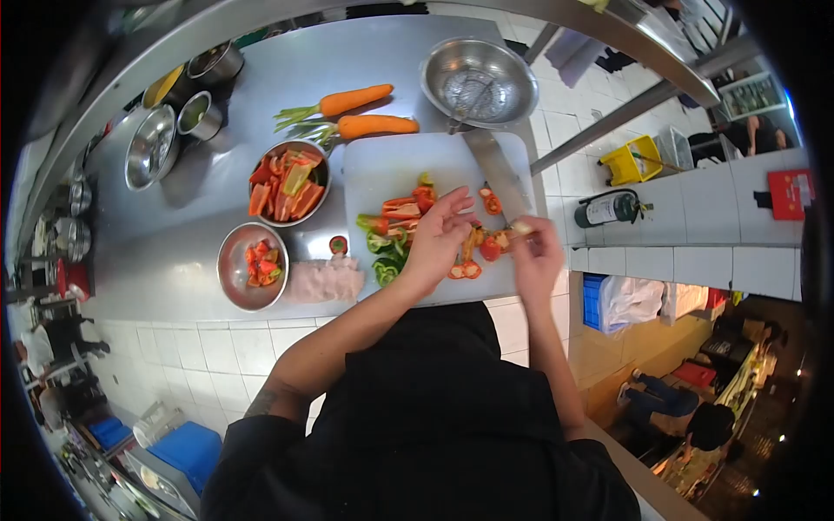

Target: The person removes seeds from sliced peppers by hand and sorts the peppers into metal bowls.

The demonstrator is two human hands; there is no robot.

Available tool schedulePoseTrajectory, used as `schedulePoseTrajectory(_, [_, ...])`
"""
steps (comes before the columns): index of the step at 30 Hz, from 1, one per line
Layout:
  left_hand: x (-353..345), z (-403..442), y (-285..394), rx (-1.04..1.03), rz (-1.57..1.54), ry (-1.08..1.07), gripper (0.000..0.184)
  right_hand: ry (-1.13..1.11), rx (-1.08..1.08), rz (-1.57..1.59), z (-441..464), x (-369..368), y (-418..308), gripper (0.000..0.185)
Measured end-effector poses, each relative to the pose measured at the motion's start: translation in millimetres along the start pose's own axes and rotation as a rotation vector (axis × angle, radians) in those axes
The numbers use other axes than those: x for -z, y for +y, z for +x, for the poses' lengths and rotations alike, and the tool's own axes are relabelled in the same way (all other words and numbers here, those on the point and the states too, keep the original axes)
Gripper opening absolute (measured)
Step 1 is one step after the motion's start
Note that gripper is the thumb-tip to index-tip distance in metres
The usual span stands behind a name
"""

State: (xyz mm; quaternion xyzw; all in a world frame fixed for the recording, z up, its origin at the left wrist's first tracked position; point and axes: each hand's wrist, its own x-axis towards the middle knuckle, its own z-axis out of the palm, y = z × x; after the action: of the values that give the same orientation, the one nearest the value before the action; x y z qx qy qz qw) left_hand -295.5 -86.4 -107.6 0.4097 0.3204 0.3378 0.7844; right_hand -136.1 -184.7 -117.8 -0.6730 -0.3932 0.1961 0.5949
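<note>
Over the white cutting board (373, 165), my left hand (441, 241) is open with its fingers apart, above sliced red and green bell pepper. To its right, my right hand (537, 260) pinches a small pale bell pepper piece (521, 228), partly hidden by the fingers. Red pepper offcuts (466, 270) lie between the hands. Green pepper pieces (385, 267) rest left of my left wrist. Beyond my right hand, a broad-bladed knife (497, 167) lies along the board's right side, near another red pepper offcut (491, 202).
Left of the board stand a bowl of red pepper strips (314, 204) and a bowl of smaller pepper pieces (224, 276). A crumpled pale cloth (326, 281) lies at the table's front. Two carrots (356, 102) and a metal bowl (434, 65) sit behind. A metal post (608, 126) rises at right.
</note>
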Motion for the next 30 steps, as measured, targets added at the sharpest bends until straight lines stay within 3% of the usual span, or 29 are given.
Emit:
schedulePoseTrajectory(1, [-3.8,12.1,-0.3,0.005,0.005,-0.014,0.049,0.097,-0.036,-0.026,12.4,21.8,6.3,0.02])
schedulePoseTrajectory(3, [-10.5,43.5,3.3,0.043,0.66,-0.183,0.04,0.201,-0.072,-0.05,40.2,60.7,23.8,0.023])
schedulePoseTrajectory(4, [-18.3,55.4,2.1,-0.026,0.827,-0.18,0.033,0.201,-0.101,-0.134,53.7,77.3,39.2,0.024])
schedulePoseTrajectory(6, [-23.0,81.9,-18.2,-0.142,1.018,-0.206,0.03,0.205,-0.122,-0.213,66.3,97.2,63.8,0.025])
schedulePoseTrajectory(8, [-28.3,100.2,-30.1,-0.257,1.213,-0.227,0.027,0.088,0.028,-0.572,73.2,109.0,82.4,0.028])
schedulePoseTrajectory(10, [-29.0,110.8,-33.3,-0.311,1.44,-0.299,0.017,0.082,-0.04,-0.455,72.0,105.4,80.7,0.029])
schedulePoseTrajectory(14, [-18.0,109.0,-34.4,-0.334,1.556,-0.325,0.01,-0.085,-0.193,-0.252,61.9,82.1,81.6,0.03])
schedulePoseTrajectory(17, [-28.9,103.3,-17.6,-0.296,1.49,-0.227,0.008,-0.238,-0.246,-0.056,55.1,53.5,60.8,0.031])
schedulePoseTrajectory(19, [-41.4,103.8,-9.1,-0.068,1.146,-0.064,0.008,-0.305,-0.257,0.065,54.8,37.2,51.6,0.032])
schedulePoseTrajectory(22, [-48.4,117.2,-8.4,-0.167,1.119,0.006,0.006,-0.307,-0.304,0.154,63.1,26.9,49.8,0.036])
schedulePoseTrajectory(24, [-22.6,135.6,-27.6,-0.223,1.205,0.09,0.007,-0.417,-0.184,-0.139,72.5,26.5,53.3,0.043])
schedulePoseTrajectory(25, [-17.3,138.7,-29.0,-0.275,1.283,0.161,0.009,-0.427,-0.178,-0.128,76.2,24.8,52.1,0.043])
schedulePoseTrajectory(26, [-13.0,139.7,-32.0,-0.275,1.291,0.172,0.009,-0.477,0.053,-0.332,79.1,22.5,50.7,0.044])
schedulePoseTrajectory(27, [-14.1,137.9,-31.3,-0.094,1.353,0.061,0.014,-0.514,0.289,-0.533,82.3,19.9,49.1,0.046])
schedulePoseTrajectory(28, [-15.6,136.4,-31.1,0.089,1.404,-0.054,0.02,-0.512,0.293,-0.523,84.2,15.6,49.7,0.046])
schedulePoseTrajectory(30, [-18.4,134.0,-37.4,0.105,1.404,-0.042,0.022,-0.655,0.315,-0.666,87.3,6.2,53.3,0.041])
